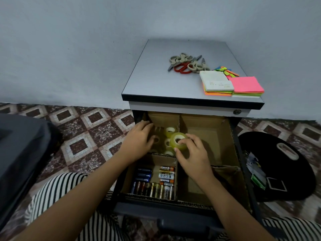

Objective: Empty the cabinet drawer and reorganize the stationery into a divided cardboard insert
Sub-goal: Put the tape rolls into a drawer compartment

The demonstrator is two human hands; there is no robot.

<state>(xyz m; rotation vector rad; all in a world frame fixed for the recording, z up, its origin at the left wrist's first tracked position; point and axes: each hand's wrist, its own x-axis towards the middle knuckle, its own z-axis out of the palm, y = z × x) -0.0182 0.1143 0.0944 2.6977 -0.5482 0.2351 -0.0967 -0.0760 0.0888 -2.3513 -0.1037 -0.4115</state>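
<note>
The right hand [192, 159] has its fingers clamped on the rim of the tape roll [172, 144], which seems light, stiff and slippery; the left hand [139, 139] fingers lie relaxed.

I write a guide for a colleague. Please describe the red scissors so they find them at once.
Look at the grey cabinet top above the open drawer. A pile of scissors lies toward its back, left of the sticky notes. The wanted pair is the only one with red handles; the others have beige handles.
</note>
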